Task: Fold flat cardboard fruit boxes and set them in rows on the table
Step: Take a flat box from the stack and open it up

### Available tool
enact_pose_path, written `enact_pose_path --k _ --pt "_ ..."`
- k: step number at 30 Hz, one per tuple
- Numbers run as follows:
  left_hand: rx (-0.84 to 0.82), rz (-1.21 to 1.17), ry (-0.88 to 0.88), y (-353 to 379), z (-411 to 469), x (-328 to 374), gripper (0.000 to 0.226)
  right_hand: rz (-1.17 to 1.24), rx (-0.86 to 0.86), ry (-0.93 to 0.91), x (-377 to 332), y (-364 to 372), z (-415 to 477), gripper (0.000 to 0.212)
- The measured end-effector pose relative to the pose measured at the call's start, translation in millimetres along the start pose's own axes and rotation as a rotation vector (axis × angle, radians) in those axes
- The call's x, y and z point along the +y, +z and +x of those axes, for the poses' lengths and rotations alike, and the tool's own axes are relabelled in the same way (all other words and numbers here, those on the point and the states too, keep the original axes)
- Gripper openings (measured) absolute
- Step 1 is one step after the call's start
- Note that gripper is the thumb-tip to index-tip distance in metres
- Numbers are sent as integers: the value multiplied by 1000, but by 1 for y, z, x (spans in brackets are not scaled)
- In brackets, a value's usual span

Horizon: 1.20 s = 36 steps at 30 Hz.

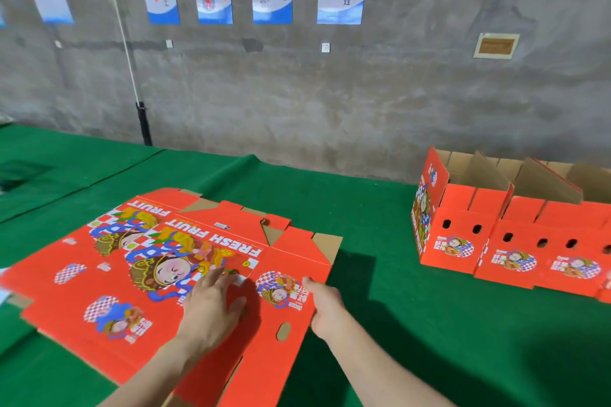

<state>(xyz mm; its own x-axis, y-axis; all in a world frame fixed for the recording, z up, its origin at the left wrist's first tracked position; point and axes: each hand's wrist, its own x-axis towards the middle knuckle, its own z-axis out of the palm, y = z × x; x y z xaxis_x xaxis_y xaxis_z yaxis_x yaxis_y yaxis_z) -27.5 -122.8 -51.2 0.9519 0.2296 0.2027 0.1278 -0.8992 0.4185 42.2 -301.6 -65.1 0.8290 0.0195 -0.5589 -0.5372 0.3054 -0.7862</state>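
Green-clothed table (363, 208) below a grey concrete wall with posters. Flat fruit box (264, 324): printed side up on another blank (82, 274), at the table's near left. Left hand (211, 311): fingers spread, pressing it flat. Right hand (325, 307): thumb over its right edge, gripping. Folded boxes (515, 241): rowed at the table's right. Step judged: fold beginning; next, raise the gripped panel along its crease.

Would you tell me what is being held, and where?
The right hand grips the flat box by its right edge; the left hand rests flat on it.
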Motion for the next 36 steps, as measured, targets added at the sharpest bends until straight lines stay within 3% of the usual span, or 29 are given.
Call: enact_pose_path --k 5,10,13,17,19,21,23,24,25,27,31,36 --pt "22 -189 130 -33 -6 35 45 112 43 -275 -31 -10 -42 3" --pt "79 -418 304 -63 -16 109 36 274 12 -683 -62 -36 -95 19" --pt "10 -643 356 -81 -27 169 43 163 142 -997 -73 -51 -124 29" --pt "-214 -937 470 -102 -53 240 75 -21 196 -1312 -54 -59 -155 35" --pt "-137 -932 492 -100 -65 260 72 -175 269 -1398 -41 -61 -163 39" --pt "20 -945 442 -96 -72 265 49 -371 308 -1424 -29 -73 -167 32" --pt "134 -1040 388 -94 -72 258 26 -725 163 -1496 -22 -86 -176 42" --pt "171 -1089 368 -94 -70 251 21 -765 133 -1527 -20 -91 -177 50" --pt "178 -1140 356 -95 -67 243 20 -816 104 -1541 -22 -96 -175 56" --pt "117 -1247 363 -94 -61 225 18 -858 17 -1399 -32 -112 -177 55" --pt "-63 -1332 368 -82 -58 198 18 -854 311 -1268 -70 -153 -178 46" --pt "-260 -1399 422 -81 -61 174 19 -823 566 -1030 -125 -211 -193 57"
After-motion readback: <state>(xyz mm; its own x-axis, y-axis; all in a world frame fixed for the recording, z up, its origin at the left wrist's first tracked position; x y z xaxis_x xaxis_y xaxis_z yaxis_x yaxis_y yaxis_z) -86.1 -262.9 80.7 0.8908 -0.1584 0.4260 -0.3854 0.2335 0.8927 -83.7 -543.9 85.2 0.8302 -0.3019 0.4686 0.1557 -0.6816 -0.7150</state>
